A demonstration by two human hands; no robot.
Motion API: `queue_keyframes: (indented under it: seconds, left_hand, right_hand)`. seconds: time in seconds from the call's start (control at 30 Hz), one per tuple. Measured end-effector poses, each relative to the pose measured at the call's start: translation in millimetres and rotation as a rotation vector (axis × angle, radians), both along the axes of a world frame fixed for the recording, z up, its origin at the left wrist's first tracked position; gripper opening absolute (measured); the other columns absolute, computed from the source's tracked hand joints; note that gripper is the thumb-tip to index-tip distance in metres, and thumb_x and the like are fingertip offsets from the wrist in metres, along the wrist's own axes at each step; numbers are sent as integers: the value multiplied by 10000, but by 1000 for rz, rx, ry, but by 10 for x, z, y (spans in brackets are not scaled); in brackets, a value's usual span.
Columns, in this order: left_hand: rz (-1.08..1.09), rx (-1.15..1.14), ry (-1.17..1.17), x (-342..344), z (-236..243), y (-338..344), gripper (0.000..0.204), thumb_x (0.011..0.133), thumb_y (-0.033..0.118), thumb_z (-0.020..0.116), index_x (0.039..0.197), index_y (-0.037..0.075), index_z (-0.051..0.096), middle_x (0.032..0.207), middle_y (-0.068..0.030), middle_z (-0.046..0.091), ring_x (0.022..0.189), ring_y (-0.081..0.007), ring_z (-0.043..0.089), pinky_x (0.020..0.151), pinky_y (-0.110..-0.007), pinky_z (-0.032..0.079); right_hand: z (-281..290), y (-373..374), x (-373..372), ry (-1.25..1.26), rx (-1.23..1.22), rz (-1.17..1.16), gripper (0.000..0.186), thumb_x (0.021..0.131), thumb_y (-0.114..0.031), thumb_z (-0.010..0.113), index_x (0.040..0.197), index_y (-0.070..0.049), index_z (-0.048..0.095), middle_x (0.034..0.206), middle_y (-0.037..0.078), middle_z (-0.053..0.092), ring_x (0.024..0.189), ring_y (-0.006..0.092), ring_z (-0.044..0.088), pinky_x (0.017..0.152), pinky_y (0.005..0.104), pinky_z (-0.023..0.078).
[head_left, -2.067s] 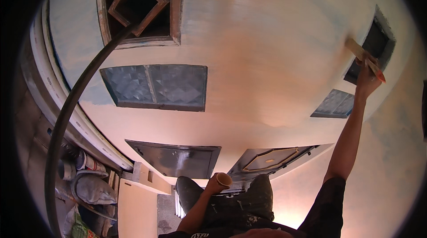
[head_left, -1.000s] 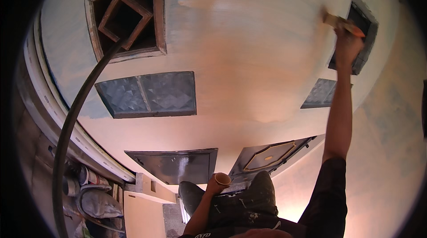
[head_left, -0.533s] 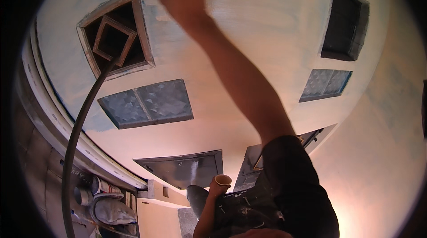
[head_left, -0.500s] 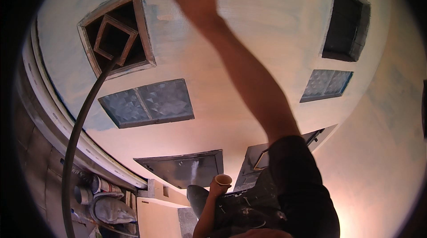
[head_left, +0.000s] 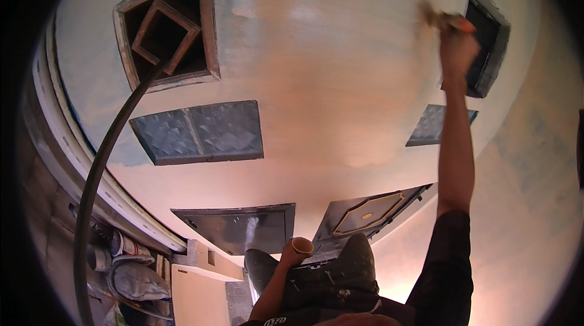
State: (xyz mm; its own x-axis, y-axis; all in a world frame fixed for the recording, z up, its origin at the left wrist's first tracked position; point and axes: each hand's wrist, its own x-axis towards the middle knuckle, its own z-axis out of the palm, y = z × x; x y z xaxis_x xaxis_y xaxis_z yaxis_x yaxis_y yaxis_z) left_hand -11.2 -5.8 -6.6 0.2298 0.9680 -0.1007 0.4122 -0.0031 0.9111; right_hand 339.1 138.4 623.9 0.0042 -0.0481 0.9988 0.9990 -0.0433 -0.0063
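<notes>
High on the right, my right hand (head_left: 457, 52) grips a paintbrush (head_left: 453, 20) with an orange-red handle. Its bristles (head_left: 427, 13) are smeared by motion and sit at the pale wall (head_left: 340, 101), just left of the dark framed opening (head_left: 482, 43). Low in front of my body, my left hand (head_left: 291, 256) is wrapped round a small pale cup (head_left: 302, 246); what is inside cannot be made out. Patchy cream, peach and bluish paint covers the wall between the openings.
A dark hose (head_left: 100, 168) runs from the brown-framed opening (head_left: 213, 28) down the left side. Textured glass panes (head_left: 198, 133), a dark panel (head_left: 237, 227) and a dark door (head_left: 365, 213) are set into the wall. Buckets and a sack (head_left: 140, 280) lie lower left, beside a wooden board (head_left: 198, 295).
My right hand has swept the paintbrush from the upper middle of the wall over to the right-hand opening. My left hand still holds the cup low down.
</notes>
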Motion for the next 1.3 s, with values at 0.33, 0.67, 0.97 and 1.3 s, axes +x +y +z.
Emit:
queue_keyframes:
  seconds: [0.33, 0.67, 0.97, 1.3]
  left_hand:
    - [91, 36, -51, -177, -275, 66, 794, 538, 294, 951, 1174, 34, 554, 1101, -154, 681, 1027, -287, 675, 883, -409, 548]
    - [63, 64, -21, -95, -150, 34, 772, 550, 267, 947, 1179, 50, 554, 1097, -140, 681, 1031, -293, 669, 879, -409, 546]
    - [3, 52, -42, -40, -36, 13, 751, 564, 271, 937, 1183, 72, 561, 1127, -121, 659, 1068, -278, 645, 912, -398, 526]
    - [83, 38, -94, -151, -184, 12, 812, 562, 330, 934, 1221, 70, 536, 1146, -138, 653, 1078, -303, 636, 920, -419, 516]
  right_hand:
    - [509, 550, -3637, -17, 378, 936, 132, 740, -131, 718, 790, -24, 658, 676, 141, 659, 558, 303, 633, 551, 396, 514]
    - [2, 637, -797, 79, 207, 829, 103, 725, -129, 723, 705, -34, 691, 636, 124, 668, 549, 234, 654, 536, 354, 497]
    - [-630, -359, 617, 471, 43, 689, 245, 896, -163, 718, 981, 65, 691, 874, 115, 717, 689, 160, 689, 591, 241, 536]
    - [-305, -109, -1631, -296, -81, 932, 189, 864, -30, 705, 1045, 24, 701, 1012, 122, 725, 892, 181, 700, 776, 286, 563]
